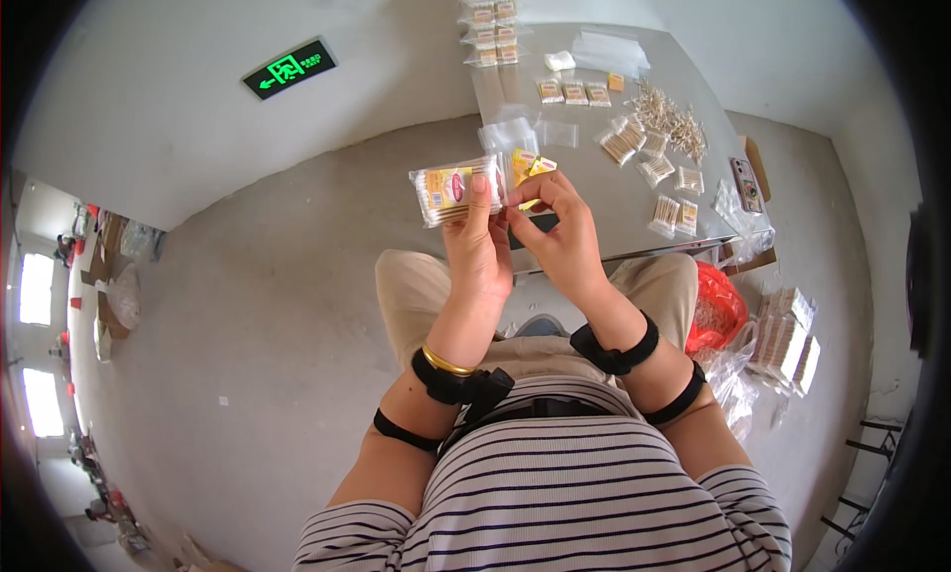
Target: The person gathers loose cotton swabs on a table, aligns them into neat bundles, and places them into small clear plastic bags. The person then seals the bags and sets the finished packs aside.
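My left hand [479,250] is closed round a clear packet of cotton swabs [436,196], its thumb lying across the front. Through the plastic show white swab tips and a yellow label with a red oval. At the packet's right end, the thumb and forefinger of my right hand [561,231] are pinched together on the plastic edge. Just behind those fingers, yellow printed cards [527,164] lie on the grey table [555,52]. Clear empty plastic bags [509,134] are beside the cards, near the table's left edge.
Loose cotton swabs [672,118] are heaped on the table, with swab bundles [621,142] nearby. Three labelled packs [575,94] sit farther back, by stacked filled bags [482,35]. A phone [745,184] lies at the right edge. A red plastic bag [720,305] stands below.
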{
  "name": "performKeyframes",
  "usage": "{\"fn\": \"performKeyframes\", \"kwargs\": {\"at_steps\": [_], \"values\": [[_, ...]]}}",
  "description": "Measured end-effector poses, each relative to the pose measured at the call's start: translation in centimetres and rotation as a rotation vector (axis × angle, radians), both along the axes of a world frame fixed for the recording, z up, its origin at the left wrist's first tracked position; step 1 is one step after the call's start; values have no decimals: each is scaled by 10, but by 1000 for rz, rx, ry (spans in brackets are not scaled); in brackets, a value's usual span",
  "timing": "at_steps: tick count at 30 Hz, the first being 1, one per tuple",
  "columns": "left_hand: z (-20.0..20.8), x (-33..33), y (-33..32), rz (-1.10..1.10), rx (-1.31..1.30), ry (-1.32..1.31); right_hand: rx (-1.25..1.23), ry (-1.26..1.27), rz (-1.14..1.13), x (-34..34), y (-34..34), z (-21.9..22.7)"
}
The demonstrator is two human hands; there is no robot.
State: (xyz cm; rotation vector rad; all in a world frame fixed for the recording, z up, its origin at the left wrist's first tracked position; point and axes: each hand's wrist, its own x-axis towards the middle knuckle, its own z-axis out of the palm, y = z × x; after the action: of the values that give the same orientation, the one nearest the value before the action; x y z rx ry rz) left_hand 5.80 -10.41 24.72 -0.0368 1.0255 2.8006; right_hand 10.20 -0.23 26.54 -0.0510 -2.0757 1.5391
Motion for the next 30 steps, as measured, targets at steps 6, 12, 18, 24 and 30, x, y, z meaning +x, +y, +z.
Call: {"fn": "performKeyframes", "kwargs": {"at_steps": [6,12,18,24,30], "values": [[-3,8,-3,-22,-4,14,30,-24,51,9,3,1],[3,14,-6,-142,85,-13,-489,-105,314,16,14,-9],[9,15,-10,-375,209,-85,-604,-41,385,23,30,4],[-9,-1,-33,-447,-9,123,-421,71,224,29,65,20],[45,-4,-24,-300,-771,728,132,-46,221,47,94,46]]}}
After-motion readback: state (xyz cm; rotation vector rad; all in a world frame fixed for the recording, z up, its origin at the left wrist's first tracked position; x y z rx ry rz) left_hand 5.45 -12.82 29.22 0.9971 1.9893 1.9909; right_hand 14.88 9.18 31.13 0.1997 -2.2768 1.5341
